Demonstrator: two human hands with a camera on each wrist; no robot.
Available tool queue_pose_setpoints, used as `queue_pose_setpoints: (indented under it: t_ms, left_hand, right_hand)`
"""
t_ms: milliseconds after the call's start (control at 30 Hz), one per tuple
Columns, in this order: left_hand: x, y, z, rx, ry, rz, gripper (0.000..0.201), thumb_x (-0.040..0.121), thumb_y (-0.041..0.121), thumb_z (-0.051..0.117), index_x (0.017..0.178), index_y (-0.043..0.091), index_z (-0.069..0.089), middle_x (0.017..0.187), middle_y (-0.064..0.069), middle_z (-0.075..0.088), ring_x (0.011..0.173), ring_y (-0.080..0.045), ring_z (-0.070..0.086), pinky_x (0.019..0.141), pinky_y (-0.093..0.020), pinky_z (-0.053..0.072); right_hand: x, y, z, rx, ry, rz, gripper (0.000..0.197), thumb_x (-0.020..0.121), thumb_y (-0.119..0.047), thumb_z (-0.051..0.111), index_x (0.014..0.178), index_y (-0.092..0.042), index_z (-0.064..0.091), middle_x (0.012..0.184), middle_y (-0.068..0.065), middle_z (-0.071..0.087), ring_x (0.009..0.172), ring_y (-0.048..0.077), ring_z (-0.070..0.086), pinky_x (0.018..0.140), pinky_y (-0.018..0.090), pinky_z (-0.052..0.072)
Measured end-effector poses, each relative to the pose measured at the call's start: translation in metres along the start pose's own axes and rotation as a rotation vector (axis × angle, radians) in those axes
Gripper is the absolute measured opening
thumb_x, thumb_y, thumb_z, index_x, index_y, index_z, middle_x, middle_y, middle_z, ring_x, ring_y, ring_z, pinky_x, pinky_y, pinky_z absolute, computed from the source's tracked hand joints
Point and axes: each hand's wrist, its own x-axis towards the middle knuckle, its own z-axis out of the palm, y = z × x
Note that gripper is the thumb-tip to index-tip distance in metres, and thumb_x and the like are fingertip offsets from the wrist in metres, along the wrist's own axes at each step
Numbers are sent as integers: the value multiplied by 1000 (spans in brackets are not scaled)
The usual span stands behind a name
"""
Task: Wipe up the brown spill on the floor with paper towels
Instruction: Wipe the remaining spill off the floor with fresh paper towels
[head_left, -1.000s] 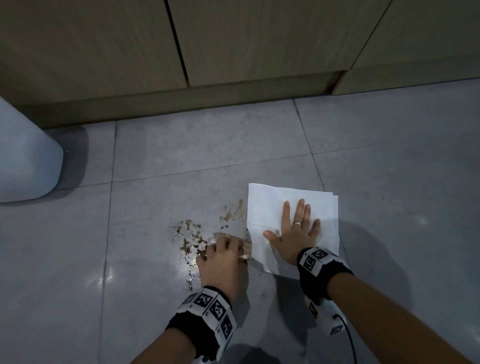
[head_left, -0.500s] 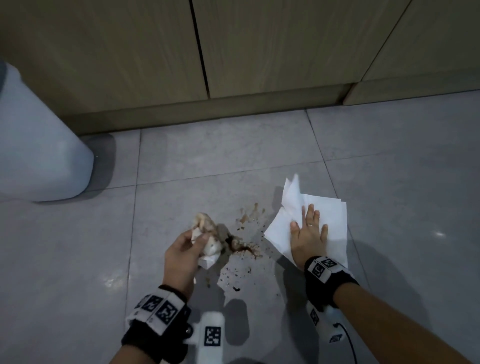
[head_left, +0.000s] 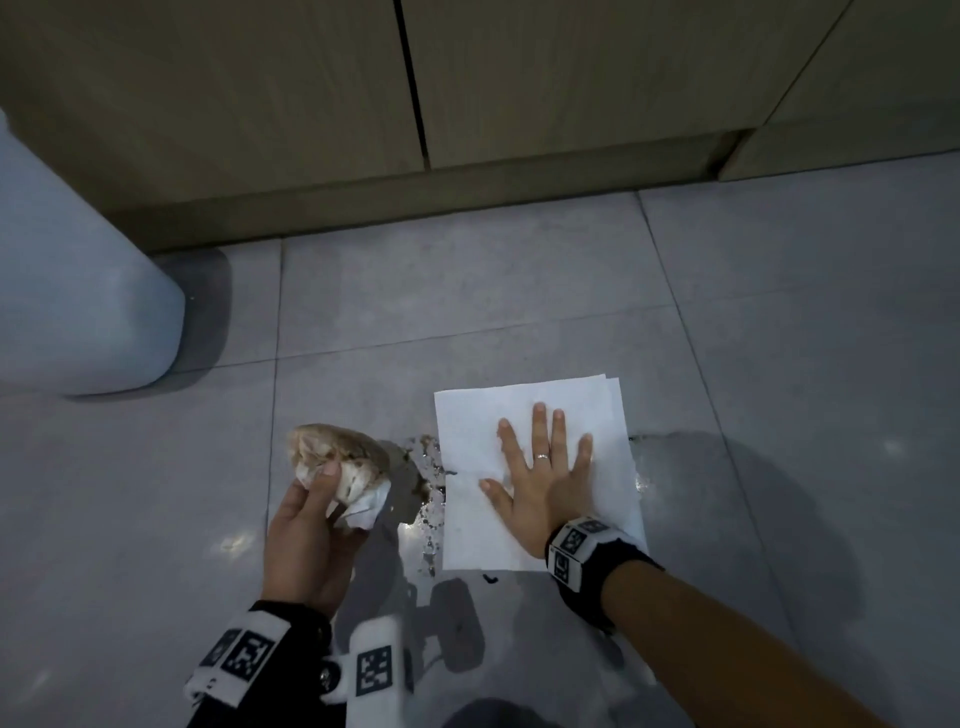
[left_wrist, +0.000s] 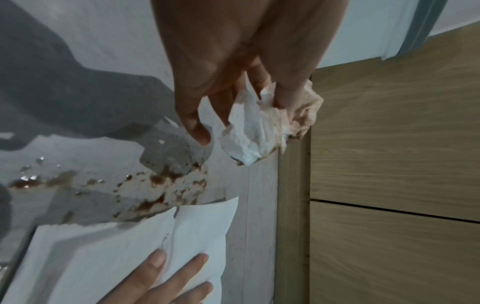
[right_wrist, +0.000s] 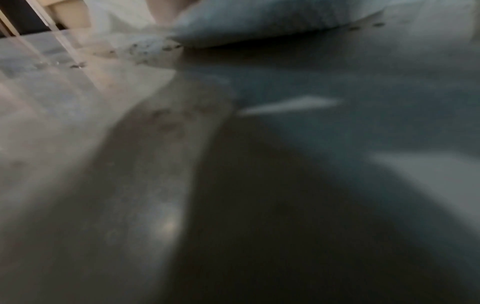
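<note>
Right hand (head_left: 540, 483), fingers spread, has flattened the clean paper towel (head_left: 535, 467) over the brown spill (head_left: 428, 483) on the floor — residue remains beside it. Left hand (head_left: 306, 540) has lifted, pinching the stained wad (head_left: 337, 460) — next wipe, I judge.

Left hand (head_left: 306, 525) raised, fingers curled, gripping; right hand (head_left: 540, 478) flat, fingers spread, seemingly pressing down

- Floor tiles (head_left: 493, 291): grey stone-look, smooth, faintly glossy with glints.
- Flat paper towel (head_left: 478, 499): matt white paper at 3 o'clock of the spill.
- Crumpled paper wad (head_left: 337, 452): wrinkled, brown-stained.
- Cabinet fronts (head_left: 260, 104): matt wood grain.
</note>
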Motion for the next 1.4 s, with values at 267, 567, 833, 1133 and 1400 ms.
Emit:
queue_pose_setpoints:
  t_ms: [267,567,833,1133,1400]
  left_hand:
    - [9,4,2,-17,-22,15,19,94,20,47,99,23,65,91,1,74,78,-13,72,70,-31,57]
    - [-9,6,-4,2,-39,14,20,94,20,47,95,24,66,91,0,72,77,-14,71,68,-31,57]
    - [-24,14,-12,-64,-59,38,19,94,20,46,98,25,65,102,-3,68,86,-17,68,71,-32,57]
    - [-24,13,-11,-93,-106,28,43,94,24,44,135,10,46,124,-12,58,87,-15,70,72,-31,57]
    - [-14,11,-9,-6,-103,32,79,57,41,80,127,15,54,120,-9,64,96,-20,68,83,-38,52]
  right_hand:
    - [0,-1,-1,65,-51,52,65,85,-55,26,140,-21,34,147,20,36,135,37,26,103,59,15]
    - [3,3,-19,91,-280,11,76,88,-66,14,143,-30,-23,148,8,-39,138,31,-33,109,57,-18]
    - [-11,23,-86,545,-304,57,76,89,-61,37,147,-35,-4,154,3,-27,141,23,-28,113,53,-9]
    - [-1,17,-92,339,-165,-83,67,96,-52,26,148,-26,-5,155,4,-23,143,21,-22,118,48,-5]
    - [14,21,-32,-267,-331,-467,80,83,-71,15,145,-32,-18,135,-2,-44,137,22,-33,110,60,-16]
